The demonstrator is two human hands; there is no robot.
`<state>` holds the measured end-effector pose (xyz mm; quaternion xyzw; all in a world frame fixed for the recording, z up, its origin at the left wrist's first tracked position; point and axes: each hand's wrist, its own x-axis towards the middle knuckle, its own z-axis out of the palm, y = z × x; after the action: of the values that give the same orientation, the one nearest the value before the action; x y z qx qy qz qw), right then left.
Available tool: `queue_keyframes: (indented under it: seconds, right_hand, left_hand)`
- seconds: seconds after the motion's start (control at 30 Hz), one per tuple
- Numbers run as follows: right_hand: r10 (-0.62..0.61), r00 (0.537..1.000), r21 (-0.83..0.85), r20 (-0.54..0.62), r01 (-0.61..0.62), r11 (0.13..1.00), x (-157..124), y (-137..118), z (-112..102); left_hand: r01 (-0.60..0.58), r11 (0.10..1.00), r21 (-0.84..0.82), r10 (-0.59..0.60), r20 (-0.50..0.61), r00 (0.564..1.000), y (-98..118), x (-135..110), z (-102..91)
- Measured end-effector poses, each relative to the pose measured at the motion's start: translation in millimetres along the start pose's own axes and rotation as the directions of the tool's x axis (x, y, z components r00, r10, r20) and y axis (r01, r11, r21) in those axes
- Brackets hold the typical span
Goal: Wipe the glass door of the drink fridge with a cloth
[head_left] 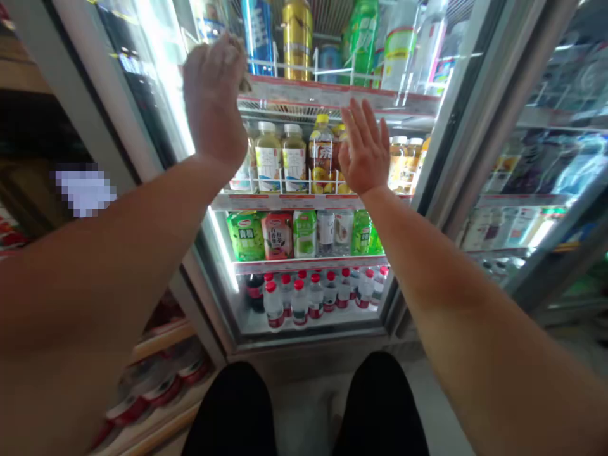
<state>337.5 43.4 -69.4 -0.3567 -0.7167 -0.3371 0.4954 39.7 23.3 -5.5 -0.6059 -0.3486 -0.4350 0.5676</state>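
One yellow-capped, lemon-printed plastic bottle (322,155) shows 茶, one glossy green pouch (247,235) below reads 青梅; and up top the left hand (213,95) clutches a crumpled tan cloth (244,69), well apart from the right hand (365,149), unladen, fingers spread!

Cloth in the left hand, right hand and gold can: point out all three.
Cloth (244,82): head view, on its exposed edge.
Right hand (367,155): head view, on the back of the hand.
Gold can (297,39): head view, on the middle of its side.
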Motion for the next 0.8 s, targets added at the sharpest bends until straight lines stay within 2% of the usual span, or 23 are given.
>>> queue_keyframes:
  seconds: [0.1,0.17,0.3,0.4,0.47,0.53,0.6,0.7,0.8]
  right_hand:
    - [-0.005,1.0,-0.01,-0.006,0.005,1.0,-0.6,0.3,0.7]
    - [-0.006,1.0,-0.013,-0.007,0.005,1.0,-1.1,0.1,0.2]
    - [0.008,1.0,0.011,0.002,-0.008,1.0,-1.6,-0.6,-1.8]
    - [0.015,1.0,0.037,0.018,-0.016,0.999,-0.8,0.5,0.0]
    - [0.021,1.0,0.033,0.007,-0.021,0.999,0.1,1.9,3.2]
    - [0.033,0.999,0.015,-0.008,-0.033,0.999,0.7,2.8,5.7]
    - [0.036,0.999,-0.012,-0.009,-0.036,0.999,0.6,3.0,6.0]
    - [0.0,1.0,-0.046,-0.017,-0.001,0.999,-0.7,2.6,3.8]
    - [-0.013,0.999,-0.025,-0.032,0.012,1.0,-1.2,3.6,4.7]
  left_hand:
    - [0.107,0.992,-0.073,-0.103,0.061,0.993,20.3,-10.3,-1.2]
    - [0.11,0.983,-0.149,-0.091,0.128,0.988,28.9,-11.4,-3.1]
    - [0.167,0.964,-0.206,-0.136,0.156,0.978,17.4,21.1,10.5]
    - [0.224,0.942,-0.249,-0.202,0.109,0.973,19.1,43.9,24.3]
    - [0.169,0.953,-0.253,-0.154,0.076,0.985,37.2,42.8,26.5]
    - [0.041,0.968,-0.248,-0.035,0.031,0.999,61.1,33.7,23.6]
    - [-0.066,0.962,-0.264,0.077,0.031,0.997,78.2,28.2,20.4]
    - [-0.085,0.956,-0.28,0.106,0.062,0.992,78.7,40.7,23.6]
    - [-0.004,0.967,-0.256,0.032,0.106,0.994,68.1,59.6,33.6]
